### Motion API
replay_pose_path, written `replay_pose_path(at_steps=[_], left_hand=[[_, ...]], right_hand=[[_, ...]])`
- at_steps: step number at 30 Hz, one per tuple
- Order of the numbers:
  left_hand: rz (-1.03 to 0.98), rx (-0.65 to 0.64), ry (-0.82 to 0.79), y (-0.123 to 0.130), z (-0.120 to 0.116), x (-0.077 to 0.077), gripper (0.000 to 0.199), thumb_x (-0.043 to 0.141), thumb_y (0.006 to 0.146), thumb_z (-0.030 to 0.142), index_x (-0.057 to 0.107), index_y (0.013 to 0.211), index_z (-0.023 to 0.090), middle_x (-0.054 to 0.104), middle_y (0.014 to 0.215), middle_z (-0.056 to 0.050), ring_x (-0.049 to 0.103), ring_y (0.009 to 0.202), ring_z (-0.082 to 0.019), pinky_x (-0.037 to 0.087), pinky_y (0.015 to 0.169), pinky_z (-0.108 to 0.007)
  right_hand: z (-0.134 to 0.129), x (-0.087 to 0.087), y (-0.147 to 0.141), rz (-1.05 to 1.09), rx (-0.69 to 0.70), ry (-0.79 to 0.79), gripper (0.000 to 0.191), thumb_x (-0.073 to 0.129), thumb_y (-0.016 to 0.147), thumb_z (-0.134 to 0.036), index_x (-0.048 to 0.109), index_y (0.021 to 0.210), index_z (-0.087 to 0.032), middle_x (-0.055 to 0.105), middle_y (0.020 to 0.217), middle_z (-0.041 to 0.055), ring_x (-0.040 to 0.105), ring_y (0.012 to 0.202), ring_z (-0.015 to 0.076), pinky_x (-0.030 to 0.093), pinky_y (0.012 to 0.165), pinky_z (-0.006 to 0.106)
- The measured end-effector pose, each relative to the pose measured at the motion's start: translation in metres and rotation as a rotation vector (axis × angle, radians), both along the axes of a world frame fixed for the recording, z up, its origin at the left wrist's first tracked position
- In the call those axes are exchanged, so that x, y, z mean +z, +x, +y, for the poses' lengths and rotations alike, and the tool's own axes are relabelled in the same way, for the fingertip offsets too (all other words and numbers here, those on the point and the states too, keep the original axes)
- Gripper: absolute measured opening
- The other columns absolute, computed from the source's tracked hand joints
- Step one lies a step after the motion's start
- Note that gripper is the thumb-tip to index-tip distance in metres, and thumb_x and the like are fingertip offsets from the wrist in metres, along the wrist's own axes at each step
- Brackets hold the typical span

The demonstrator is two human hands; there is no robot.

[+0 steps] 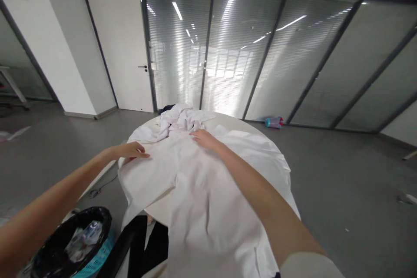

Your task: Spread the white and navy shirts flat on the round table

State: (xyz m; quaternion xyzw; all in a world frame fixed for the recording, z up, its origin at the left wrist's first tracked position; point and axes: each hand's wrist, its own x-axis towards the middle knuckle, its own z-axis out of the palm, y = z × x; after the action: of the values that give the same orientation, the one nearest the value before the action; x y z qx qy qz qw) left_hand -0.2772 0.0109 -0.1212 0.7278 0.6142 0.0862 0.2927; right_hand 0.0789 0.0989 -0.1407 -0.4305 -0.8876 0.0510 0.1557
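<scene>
A large white garment (202, 191) lies spread over a round white table (228, 119). Two wide panels of it part near the table's front edge, and the longer one hangs down towards me. My left hand (132, 151) rests at the garment's left side, its fingers loosely bent and the thumb held apart. Farther up, my right hand (205, 139) lies on the cloth near its far end with fingers stretched out. Beyond both hands sits a crumpled pile of white cloth (182, 117). More white fabric (260, 152) covers the table's right side, partly behind my right forearm.
At lower left stands a blue basket bin (97, 260) with a black liner and clear plastic waste. A cable (96, 192) lies on the floor nearby. Another small blue basket (273, 122) lies by the glass partition (234, 52). A white door (117, 43) is at the back left.
</scene>
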Motion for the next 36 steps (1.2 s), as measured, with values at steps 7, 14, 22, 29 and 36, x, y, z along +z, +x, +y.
replay_pose_path(at_steps=[7,14,22,29,36], left_hand=[[-0.196,-0.022,-0.114,-0.039,-0.020,-0.001,0.062,0.066,0.060,0.077,0.052,0.082,0.021,0.043,0.054,0.007,0.041,0.052,-0.011,0.028,0.049,-0.020],[-0.191,0.166,0.199,-0.062,-0.011,-0.016,0.069,0.053,0.069,0.087,0.054,0.077,0.019,0.042,0.051,0.008,0.033,0.051,-0.007,0.019,0.050,-0.018],[0.158,0.348,0.461,-0.080,-0.001,-0.030,0.048,0.049,0.086,0.067,0.062,0.090,0.021,0.066,0.071,0.003,0.059,0.069,-0.016,0.040,0.062,-0.020],[0.079,0.277,0.682,0.070,0.087,0.047,0.052,0.057,0.088,0.059,0.062,0.113,0.014,0.070,0.101,-0.009,0.063,0.093,-0.022,0.045,0.082,-0.029],[0.112,0.323,0.678,0.139,0.152,0.070,0.029,0.056,0.094,0.031,0.062,0.111,0.009,0.070,0.106,-0.020,0.061,0.110,-0.031,0.037,0.097,-0.045]], right_hand=[[0.021,-0.018,-0.028,0.052,-0.145,0.148,0.023,0.047,0.102,-0.032,0.065,0.111,-0.021,0.058,0.120,0.0111,0.048,0.117,0.0263,0.032,0.103,0.043],[0.038,-0.034,-0.029,0.035,-0.198,0.239,0.027,0.043,0.103,-0.035,0.062,0.112,-0.019,0.060,0.117,0.0128,0.047,0.114,0.0280,0.030,0.101,0.042],[0.045,-0.028,-0.026,0.274,-0.249,0.206,0.026,0.041,0.101,-0.031,0.058,0.116,-0.020,0.064,0.110,0.0090,0.052,0.107,0.0243,0.033,0.098,0.038],[0.052,-0.012,-0.020,0.397,-0.303,0.104,0.028,0.049,0.089,-0.015,0.061,0.114,-0.020,0.065,0.106,0.0078,0.057,0.101,0.0227,0.042,0.092,0.036],[0.039,-0.016,0.011,0.461,-0.064,-0.006,0.015,0.053,0.085,-0.014,0.065,0.093,-0.018,0.065,0.096,0.0058,0.061,0.087,0.0168,0.048,0.087,0.032]])
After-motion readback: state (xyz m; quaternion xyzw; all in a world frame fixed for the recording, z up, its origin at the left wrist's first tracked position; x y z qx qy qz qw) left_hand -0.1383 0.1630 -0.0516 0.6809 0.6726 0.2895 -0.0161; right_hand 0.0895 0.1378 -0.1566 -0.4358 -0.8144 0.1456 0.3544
